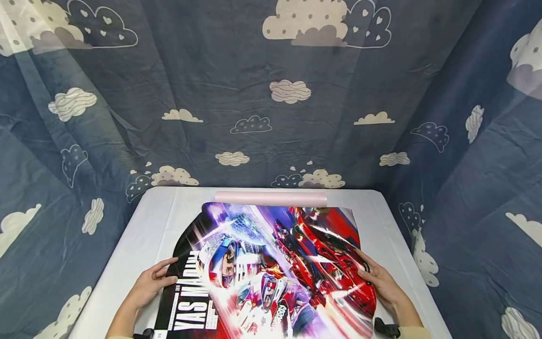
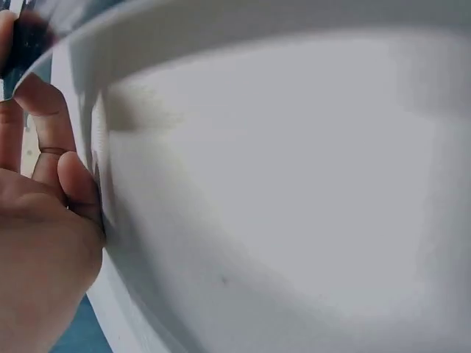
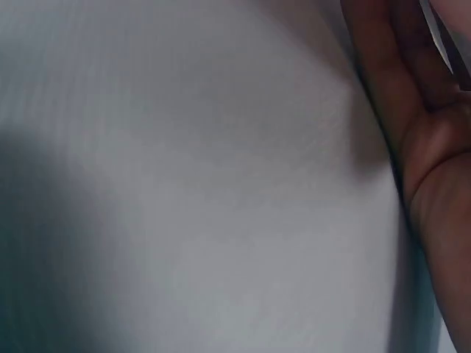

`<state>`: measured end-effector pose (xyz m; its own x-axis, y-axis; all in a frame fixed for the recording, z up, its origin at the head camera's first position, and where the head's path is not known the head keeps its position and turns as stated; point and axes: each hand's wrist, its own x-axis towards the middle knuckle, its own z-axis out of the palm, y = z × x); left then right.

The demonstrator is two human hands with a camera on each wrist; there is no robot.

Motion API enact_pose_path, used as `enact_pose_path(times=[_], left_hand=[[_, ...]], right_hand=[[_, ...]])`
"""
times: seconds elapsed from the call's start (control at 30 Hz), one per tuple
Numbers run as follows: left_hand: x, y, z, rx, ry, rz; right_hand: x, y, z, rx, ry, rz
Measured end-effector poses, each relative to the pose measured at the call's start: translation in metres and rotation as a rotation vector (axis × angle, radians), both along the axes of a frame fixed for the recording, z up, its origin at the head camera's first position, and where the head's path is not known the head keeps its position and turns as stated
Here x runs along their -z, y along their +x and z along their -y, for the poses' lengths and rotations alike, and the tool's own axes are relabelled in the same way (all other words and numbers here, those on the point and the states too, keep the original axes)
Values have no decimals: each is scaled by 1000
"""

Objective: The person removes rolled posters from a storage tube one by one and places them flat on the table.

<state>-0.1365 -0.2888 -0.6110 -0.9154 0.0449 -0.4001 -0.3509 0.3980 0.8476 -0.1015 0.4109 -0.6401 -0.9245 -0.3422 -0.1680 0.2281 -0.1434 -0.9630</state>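
Note:
A glossy poster (image 1: 271,263) with a red racing car, a helmeted driver and large white lettering is spread between my hands, its sides bowed. My left hand (image 1: 146,287) pinches its dark left edge between thumb and fingers. On the opposite side, my right hand (image 1: 385,285) grips the right edge, thumb on the printed face. In the left wrist view, the fingers of the left hand (image 2: 48,206) meet the poster's edge above a pale surface. The right wrist view has the right hand (image 3: 419,140) at the border, with a thin edge of the poster by the fingers.
Behind the poster, a pale pink roll (image 1: 271,198) lies along the far edge of the white-covered table (image 1: 135,245). A dark blue cloud-patterned curtain (image 1: 237,94) surrounds the table at the back and sides. Black devices (image 1: 386,328) sit at the wrists.

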Motion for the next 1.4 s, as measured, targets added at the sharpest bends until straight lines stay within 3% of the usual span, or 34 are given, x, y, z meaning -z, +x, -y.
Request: enact_pose_path(times=[0.13,0.23,0.33,0.5,0.57,0.67,0.8,0.93,1.07,1.27,1.4], left_hand=[[0,0,-2,48,13,-1],[0,-1,-3,84,-49,-33],[0,-3,-4,104,13,-45],[1,-6,-6,86,175,-48],[1,-5,-6,60,168,-57],[2,-4,-7,5,50,-68],[2,-1,-7,-73,-71,-89],[-2,3,-8,-136,-20,-188],[-9,3,-11,-167,-17,-301],[-15,1,-15,-191,-23,-431],[-12,-3,-17,-152,-5,-425]], right_hand=[[1,3,-4,17,-12,-13],[1,5,-6,42,30,-19],[-1,7,-7,40,31,-6],[-2,10,-6,24,-94,16],[0,11,-5,31,-132,16],[1,12,-1,64,-127,8],[-2,12,9,181,15,26],[-1,12,18,354,132,82],[4,13,23,498,106,74],[8,16,25,525,-2,29],[5,17,21,553,38,33]])
